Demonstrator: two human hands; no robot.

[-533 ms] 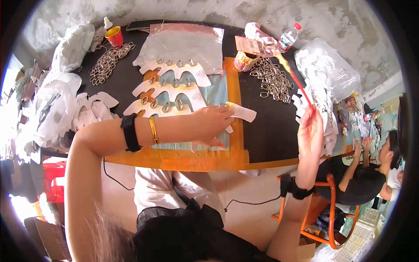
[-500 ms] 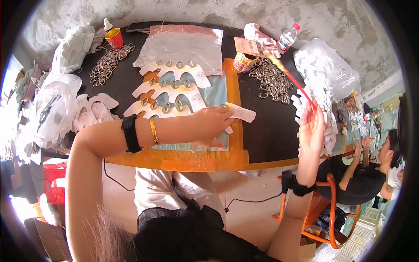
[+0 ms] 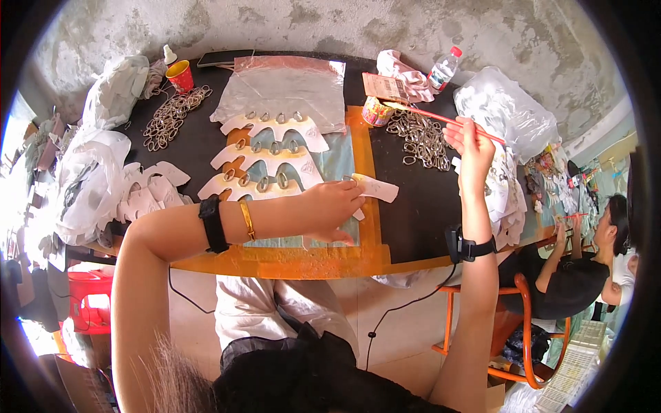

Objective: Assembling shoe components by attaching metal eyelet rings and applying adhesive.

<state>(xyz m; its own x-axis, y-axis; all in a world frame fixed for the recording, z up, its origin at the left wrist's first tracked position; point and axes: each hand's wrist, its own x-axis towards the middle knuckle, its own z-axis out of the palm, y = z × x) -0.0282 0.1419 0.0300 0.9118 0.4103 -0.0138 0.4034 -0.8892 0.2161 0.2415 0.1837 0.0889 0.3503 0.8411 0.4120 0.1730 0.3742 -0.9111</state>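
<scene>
My right hand (image 3: 473, 153) is closed around a thin red brush (image 3: 492, 136), raised over the right side of the table. The brush's pale yellowish tip is at the rim of a small colourful tub (image 3: 374, 115). My left hand (image 3: 329, 210) lies across a white cut piece (image 3: 380, 188), thumb spread away from the fingers; its fingertips are by a metal oval ring (image 3: 348, 177), partly hidden. Beyond it lie three rows of scalloped white pieces (image 3: 303, 160), with yellowish smears and metal oval rings standing on their tabs.
Heaps of metal oval rings lie at right (image 3: 428, 153) and left (image 3: 172, 122). A red cup (image 3: 180, 77), a capped bottle (image 3: 445, 69) and plastic bags (image 3: 513, 103) stand at the back. White pieces (image 3: 148, 193) pile at left. A person (image 3: 585, 261) sits at far right.
My right hand has moved left with the brush, which now lies flatter, its tip at the tub. My left hand stays on the white piece. The whole view has shifted slightly.
</scene>
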